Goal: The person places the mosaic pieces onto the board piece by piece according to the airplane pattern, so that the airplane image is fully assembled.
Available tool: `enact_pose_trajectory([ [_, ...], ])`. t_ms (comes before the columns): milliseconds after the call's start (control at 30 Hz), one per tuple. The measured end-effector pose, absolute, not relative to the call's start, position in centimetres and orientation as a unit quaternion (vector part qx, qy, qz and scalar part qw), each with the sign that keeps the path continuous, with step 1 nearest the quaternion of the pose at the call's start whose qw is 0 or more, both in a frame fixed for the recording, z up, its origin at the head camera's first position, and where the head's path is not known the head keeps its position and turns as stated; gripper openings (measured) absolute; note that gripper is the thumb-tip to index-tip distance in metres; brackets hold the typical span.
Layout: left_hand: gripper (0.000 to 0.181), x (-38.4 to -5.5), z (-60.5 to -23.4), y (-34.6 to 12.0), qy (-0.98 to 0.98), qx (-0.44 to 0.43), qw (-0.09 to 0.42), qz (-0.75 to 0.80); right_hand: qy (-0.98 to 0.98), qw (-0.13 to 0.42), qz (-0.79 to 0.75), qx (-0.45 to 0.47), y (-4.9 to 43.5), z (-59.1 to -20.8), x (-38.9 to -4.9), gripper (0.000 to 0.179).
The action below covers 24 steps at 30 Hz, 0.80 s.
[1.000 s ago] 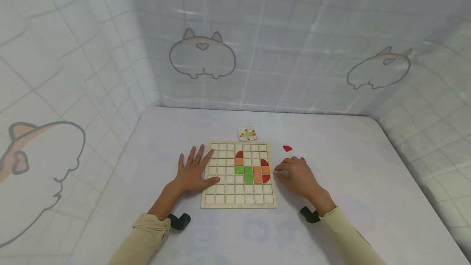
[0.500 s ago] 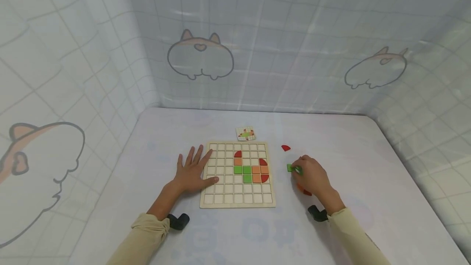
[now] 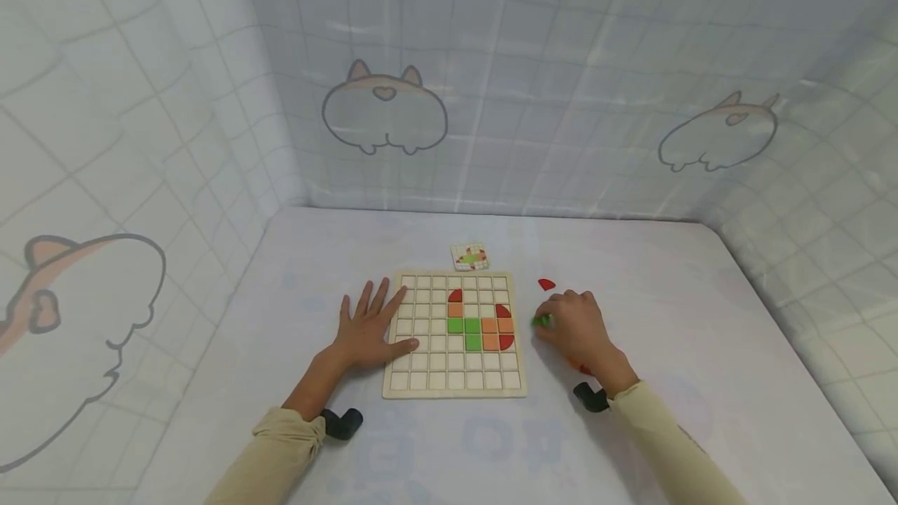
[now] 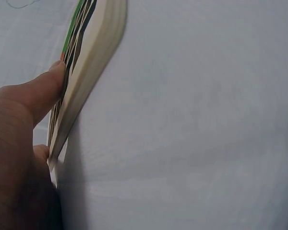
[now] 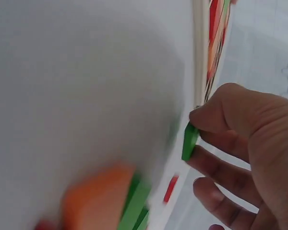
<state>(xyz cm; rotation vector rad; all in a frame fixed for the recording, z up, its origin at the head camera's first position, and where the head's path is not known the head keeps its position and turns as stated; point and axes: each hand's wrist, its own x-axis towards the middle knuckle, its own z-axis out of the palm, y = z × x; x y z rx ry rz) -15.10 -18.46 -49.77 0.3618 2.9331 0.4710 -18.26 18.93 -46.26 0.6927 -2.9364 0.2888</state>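
My left hand (image 3: 365, 337) rests spread on the left edge of the wooden grid board (image 3: 456, 393), its thumb and fingertips on the grid. On the board lie several green squares (image 3: 473, 342), orange squares (image 3: 489, 341) and red quarter-circle pieces (image 3: 503, 310). Right of the board, my right hand (image 3: 578, 330) pinches a small green tile (image 5: 189, 141) between thumb and fingers, just above the table. The left wrist view catches my thumb (image 4: 45, 91) against the board's side.
A small pattern card (image 3: 469, 256) lies behind the board. A red quarter piece (image 3: 546, 284) sits to the right. Beneath the right hand are a blurred orange piece (image 5: 98, 199) and green pieces (image 5: 134, 203). A printed curtain (image 3: 547, 100) surrounds the table.
My right hand first moved right from the board's edge to the loose pieces and took hold of a green tile. It has now come back left with it. My left hand stays put.
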Motion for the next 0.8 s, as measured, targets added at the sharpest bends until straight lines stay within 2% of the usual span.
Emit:
enact_pose_trajectory([
  [267, 0.101, -15.0, -49.8, -18.5, 0.977, 0.123, 0.068, 0.161, -0.935, 0.082, 0.135, 0.316, 14.1, -46.2, -17.5, 0.009],
  [500, 0.102, -15.1, -49.9, -18.7, 0.977, 0.128, 0.065, 0.161, -0.884, 0.129, 0.147, 0.424, 9.7, -46.5, -16.5, 0.009],
  [800, 0.101, -15.0, -49.8, -18.5, 0.977, 0.124, 0.064, 0.16, -0.88, 0.097, 0.097, 0.455, 7.9, -47.3, -16.1, 0.006],
])
